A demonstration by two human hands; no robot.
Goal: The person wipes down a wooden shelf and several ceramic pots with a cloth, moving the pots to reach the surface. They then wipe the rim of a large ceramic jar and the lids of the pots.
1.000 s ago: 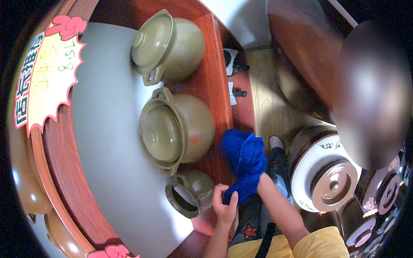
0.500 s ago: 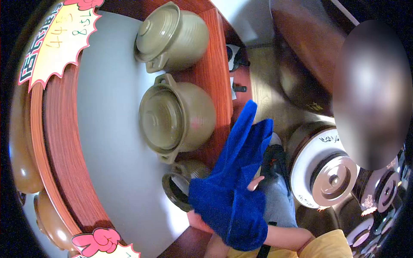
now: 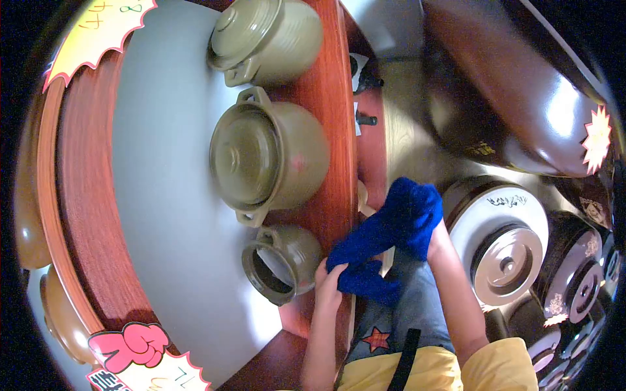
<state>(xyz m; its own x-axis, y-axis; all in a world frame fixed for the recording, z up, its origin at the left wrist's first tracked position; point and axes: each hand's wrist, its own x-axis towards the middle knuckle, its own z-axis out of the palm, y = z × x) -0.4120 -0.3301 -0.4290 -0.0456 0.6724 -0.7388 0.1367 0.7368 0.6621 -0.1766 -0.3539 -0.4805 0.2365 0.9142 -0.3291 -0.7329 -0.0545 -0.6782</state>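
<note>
A fuzzy blue cloth (image 3: 372, 228) stretches between my hands, in front of the shelf edge and above my legs. My left hand (image 3: 330, 280) pinches its lower left end, close to a small olive-green pot (image 3: 305, 254) whose dark mouth shows with no lid on it. At the cloth's upper right end, the bunched fabric covers most of my right hand (image 3: 433, 240); its fingers are hidden. A larger lidded olive pot (image 3: 303, 156) with two side handles sits beside the small one. Neither hand touches a pot.
Another lidded olive pot (image 3: 297, 42) shares the reddish wooden shelf (image 3: 339, 117). To the right are a white-topped crock (image 3: 528, 228) with a brown lid and a big dark brown jar (image 3: 508, 98). Price signs (image 3: 147, 352) hang at left.
The cloth has been lowered and gathered, its upright tips gone. My right arm has moved up and right, and my left hand has come into sight at the cloth's edge. The view has shifted slightly.
</note>
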